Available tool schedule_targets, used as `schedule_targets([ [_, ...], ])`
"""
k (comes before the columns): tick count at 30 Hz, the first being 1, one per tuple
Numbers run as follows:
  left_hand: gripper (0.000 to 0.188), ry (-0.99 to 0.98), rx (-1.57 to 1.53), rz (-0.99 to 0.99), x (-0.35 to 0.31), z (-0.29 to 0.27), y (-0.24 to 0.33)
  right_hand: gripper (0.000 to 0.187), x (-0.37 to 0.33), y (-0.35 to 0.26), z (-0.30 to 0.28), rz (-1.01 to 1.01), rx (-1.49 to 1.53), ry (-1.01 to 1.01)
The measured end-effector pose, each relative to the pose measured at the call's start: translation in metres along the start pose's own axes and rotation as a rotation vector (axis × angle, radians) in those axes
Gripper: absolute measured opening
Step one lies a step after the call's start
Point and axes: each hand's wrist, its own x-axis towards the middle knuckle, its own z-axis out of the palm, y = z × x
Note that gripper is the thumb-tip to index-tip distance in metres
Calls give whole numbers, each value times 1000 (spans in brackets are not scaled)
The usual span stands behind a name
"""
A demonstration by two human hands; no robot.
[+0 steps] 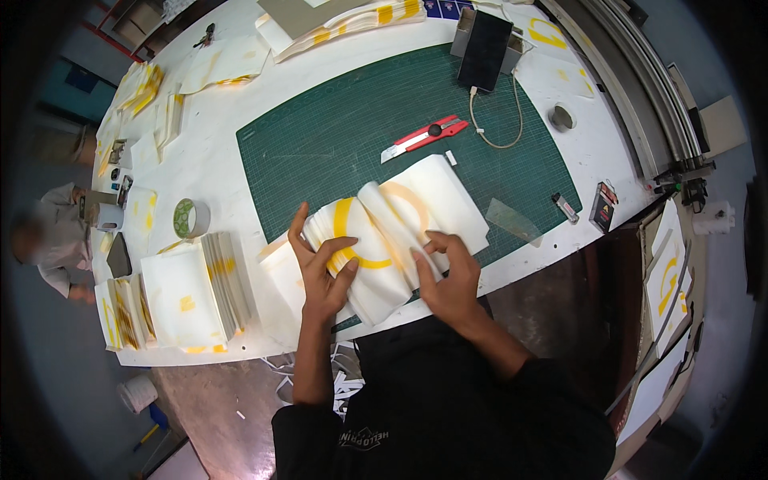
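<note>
A stack of white printed sheets (376, 289) with yellow curved shapes lies in front of me, over the near edge of the cutting mat (360, 104). Its upper sheets bow up in a curl (382, 204) in the middle. Across the stack's left part my left hand (322, 276) rests with fingers spread. On the other side of the curl, my right hand (450, 280) has thumb and fingers bent round the edge of the lifted sheets. Beyond the stack lies a red utility knife (424, 140), its blade end pointing left.
Stacked printed sheets (182, 296) and a tape roll (190, 218) stand at left. A phone (485, 52) with a cable leans at the far right of the mat, near a small metal cup (562, 118). A lighter (565, 208) lies at right. Another person (64, 232) is at far left.
</note>
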Motion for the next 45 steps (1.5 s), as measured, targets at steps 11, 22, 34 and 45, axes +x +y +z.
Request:
schedule_targets([
  [11,29,-35,66,26,1,2,8,34,-14,-38,13,-278,265,-216],
  [22,29,-6,36,36,1,1,4,46,10,58,-43,95,-510,103],
  [34,45,-4,61,12,1,2,3,47,9,33,-26,-142,-367,167],
  [45,61,7,56,32,0,3,2,26,-2,-18,6,-250,-191,82],
])
